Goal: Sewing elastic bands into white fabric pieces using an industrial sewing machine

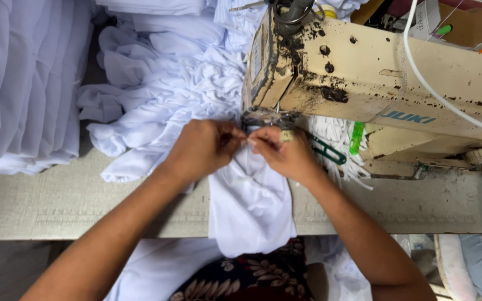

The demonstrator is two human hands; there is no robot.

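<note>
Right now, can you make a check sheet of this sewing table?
Surface: grey worktable, worn.
Job's things: white cloth piece under the needle of a scuffed cream sewing machine.
Clutter: crumpled white cloth heap; folded white stack; green-handled snips.
Hands: left hand and right hand both pinch the cloth piece at the needle.
Cables: white cable over the machine.
Surroundings: cardboard boxes behind.

We count two hands, left hand (202, 149) and right hand (285, 153), one white garment (249, 200) between them, one sewing machine (375, 78), one green-handled scissors (326, 149), one folded stack (23, 83)
</note>
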